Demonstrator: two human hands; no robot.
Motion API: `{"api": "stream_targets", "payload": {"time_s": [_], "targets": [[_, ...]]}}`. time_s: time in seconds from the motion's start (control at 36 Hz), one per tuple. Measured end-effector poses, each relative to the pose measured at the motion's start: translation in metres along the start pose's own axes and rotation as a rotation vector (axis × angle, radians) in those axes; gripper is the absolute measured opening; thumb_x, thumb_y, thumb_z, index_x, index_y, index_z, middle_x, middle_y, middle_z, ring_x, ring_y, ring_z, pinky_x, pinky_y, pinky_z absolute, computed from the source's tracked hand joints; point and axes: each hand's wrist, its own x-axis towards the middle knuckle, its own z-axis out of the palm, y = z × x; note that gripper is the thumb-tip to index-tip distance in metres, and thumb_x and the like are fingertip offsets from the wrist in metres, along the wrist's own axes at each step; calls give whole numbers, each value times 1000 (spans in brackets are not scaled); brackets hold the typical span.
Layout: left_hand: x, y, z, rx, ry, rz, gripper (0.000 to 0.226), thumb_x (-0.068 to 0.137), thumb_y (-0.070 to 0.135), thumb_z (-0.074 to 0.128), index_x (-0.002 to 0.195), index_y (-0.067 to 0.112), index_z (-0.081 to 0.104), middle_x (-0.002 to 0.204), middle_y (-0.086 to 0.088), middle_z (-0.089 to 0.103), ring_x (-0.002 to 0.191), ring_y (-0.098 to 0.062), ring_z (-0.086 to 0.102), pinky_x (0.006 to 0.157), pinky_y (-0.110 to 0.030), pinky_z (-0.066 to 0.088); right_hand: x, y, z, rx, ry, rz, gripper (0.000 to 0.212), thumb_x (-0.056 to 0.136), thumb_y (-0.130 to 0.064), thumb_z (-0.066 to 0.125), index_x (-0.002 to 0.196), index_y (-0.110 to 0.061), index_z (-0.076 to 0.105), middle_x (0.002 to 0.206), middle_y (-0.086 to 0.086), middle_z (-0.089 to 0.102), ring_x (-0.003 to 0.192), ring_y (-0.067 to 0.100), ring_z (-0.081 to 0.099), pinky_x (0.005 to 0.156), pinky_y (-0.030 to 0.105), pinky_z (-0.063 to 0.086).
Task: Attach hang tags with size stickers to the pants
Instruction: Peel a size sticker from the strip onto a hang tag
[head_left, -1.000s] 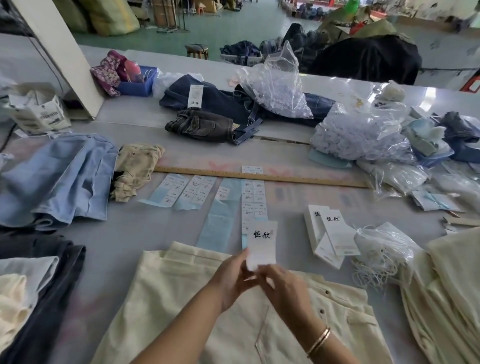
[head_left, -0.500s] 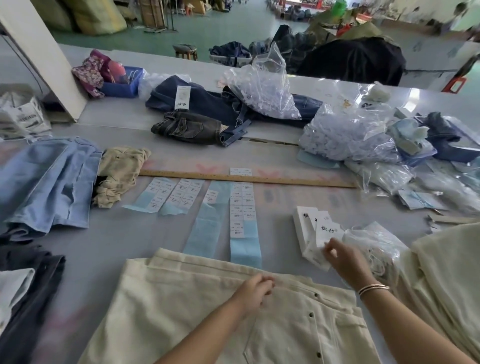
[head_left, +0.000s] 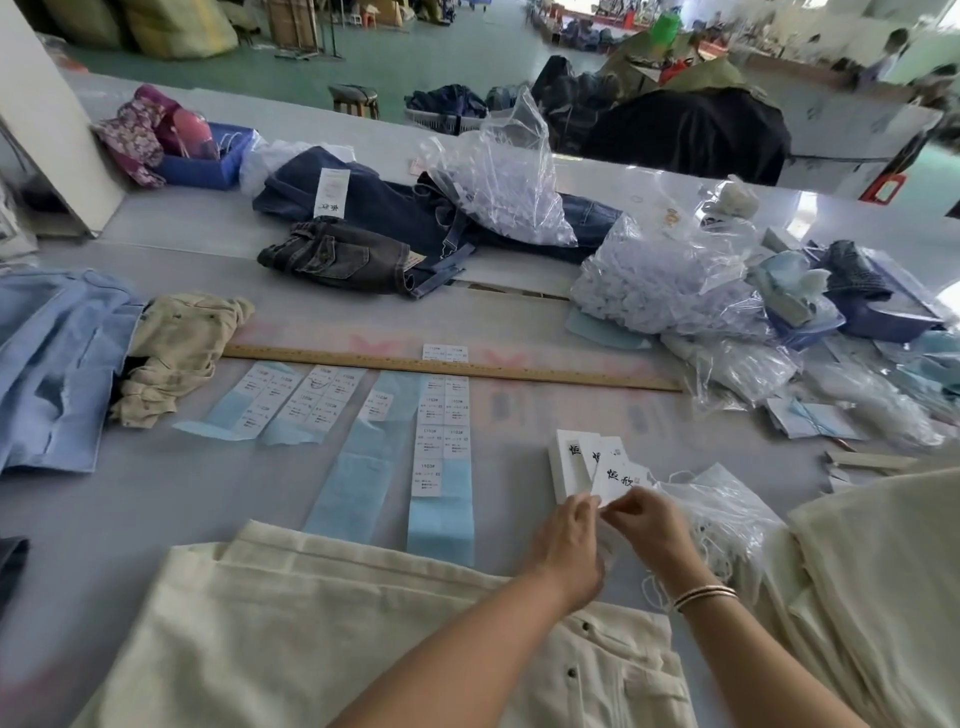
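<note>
Cream pants (head_left: 322, 634) lie flat at the table's near edge. Both hands meet just beyond them at a white hang tag (head_left: 618, 480) printed with black characters. My left hand (head_left: 569, 540) pinches the tag's lower left corner, and my right hand (head_left: 649, 530), with bangles on the wrist, pinches its lower edge. A small stack of the same hang tags (head_left: 571, 457) lies right behind. Blue backing strips with white size stickers (head_left: 441, 436) lie in a row to the left of the hands.
A long wooden ruler (head_left: 452, 366) crosses the table's middle. A plastic bag of white strings (head_left: 727, 514) sits right of my hands, beside a cream pants pile (head_left: 883, 587). Jeans (head_left: 363, 244), clear bags (head_left: 665, 280) and blue garments (head_left: 57, 358) ring the work area.
My left hand left the pants waistband and moved right to join my right hand at the tag stack. A tag now sits lifted between both hands.
</note>
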Motion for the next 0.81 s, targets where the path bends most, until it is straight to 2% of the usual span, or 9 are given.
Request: {"api": "stream_targets", "payload": {"time_s": [0.11, 0.17, 0.22, 0.28, 0.33, 0.44, 0.56, 0.67, 0.81], "targets": [[1, -5, 3, -13, -85, -61, 72, 89, 14, 46, 151, 19, 8, 149, -13, 32, 132, -31, 35, 109, -38, 29, 6, 2, 0, 192, -100, 155, 17, 77, -14, 76, 64, -12, 65, 44, -7, 55, 43, 7, 46, 45, 17, 35], [3, -8, 4, -8, -80, -61, 72, 88, 13, 47, 150, 20, 11, 147, -12, 34, 130, -32, 37, 107, -38, 30, 7, 5, -3, 355, -153, 247, 15, 80, -12, 74, 68, -7, 65, 44, -2, 54, 41, 11, 44, 42, 20, 36], [6, -9, 3, 11, -49, -36, 69, 86, 13, 48, 147, 20, 16, 145, -9, 35, 128, -31, 35, 107, -38, 31, 7, 7, -6, 515, -207, 330, 14, 83, -10, 69, 74, -1, 65, 51, 7, 60, 44, 17, 52, 43, 22, 42], [11, -10, 2, 63, -19, 19, 68, 86, 15, 51, 147, 18, 19, 147, -8, 30, 130, -30, 33, 108, -39, 29, 8, 8, -7, 665, -240, 404, 15, 87, -8, 63, 77, 3, 65, 61, 16, 64, 51, 24, 60, 49, 28, 49], [15, -11, 4, 109, -10, 69, 72, 87, 17, 52, 148, 16, 15, 155, -5, 15, 136, -28, 27, 111, -39, 25, 10, 9, -6, 724, -213, 448, 16, 89, -8, 59, 79, 3, 64, 65, 17, 64, 55, 28, 60, 55, 33, 49], [16, -15, 14, 348, -155, 121, 76, 92, 21, 47, 153, 17, 1, 161, 3, -6, 147, -16, 5, 119, -42, 8, 15, 13, -3, 688, -69, 433, 17, 91, -12, 58, 90, 4, 63, 72, 19, 64, 60, 28, 58, 59, 33, 48], [18, -11, 16, 421, -216, 80, 62, 97, 36, 38, 152, 24, 12, 161, 0, -1, 148, -17, 0, 119, -50, 3, 21, 12, -16, 646, 108, 408, 20, 92, -20, 58, 85, -3, 63, 75, 19, 59, 54, 25, 53, 45, 25, 40], [21, -6, 10, 448, -234, 86, 51, 98, 31, 37, 147, 22, 27, 159, -3, 9, 147, -21, 6, 117, -52, 6, 27, 1, -51, 918, 416, 418, 16, 93, -22, 58, 80, -14, 54, 78, 6, 55, 64, 17, 55, 40, 18, 44], [23, 0, 10, 363, -188, 48, 44, 93, 22, 41, 137, 18, 43, 150, -9, 28, 136, -31, 23, 108, -52, 20, 20, -27, -91, 1056, 795, 141, 16, 92, -23, 57, 79, -25, 48, 80, -6, 53, 71, 4, 56, 63, 19, 49]]}}
